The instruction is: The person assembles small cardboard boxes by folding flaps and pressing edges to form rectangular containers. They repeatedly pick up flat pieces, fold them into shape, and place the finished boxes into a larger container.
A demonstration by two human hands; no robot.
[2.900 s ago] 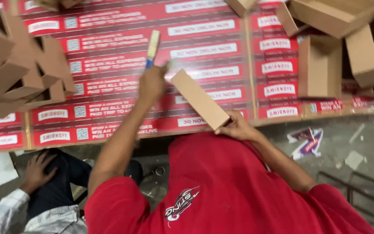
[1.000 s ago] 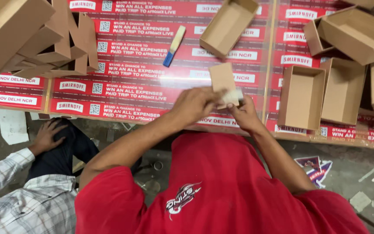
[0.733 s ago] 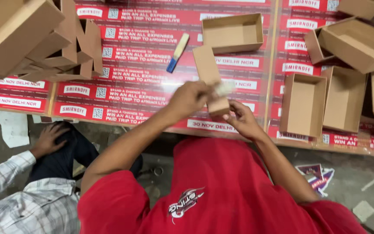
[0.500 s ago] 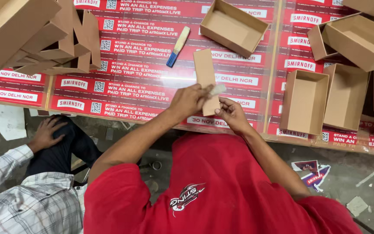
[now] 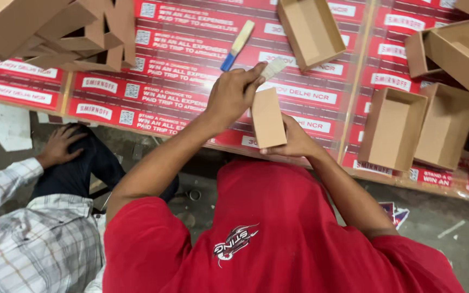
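My right hand (image 5: 295, 144) grips the lower edge of a small flat brown cardboard piece (image 5: 267, 116) and holds it upright over the table's near edge. My left hand (image 5: 233, 95) is just above and left of that piece, pinching a small pale strip-like tool (image 5: 273, 68) at the fingertips. A pale stick with a blue end (image 5: 238, 44) lies on the red printed sheets (image 5: 180, 65) beyond my left hand. An open brown cardboard box (image 5: 310, 30) sits farther back.
Several open brown boxes (image 5: 393, 128) stand at the right, some stacked (image 5: 462, 46). A heap of folded cardboard (image 5: 55, 32) fills the back left. A person in a checked shirt (image 5: 39, 239) sits at my left, one hand (image 5: 59, 145) on a knee. Scraps litter the grey floor.
My left hand has slid from the face of the cardboard piece up past its top edge with the pale tool. The right hand still holds the piece, now lower and nearer to me.
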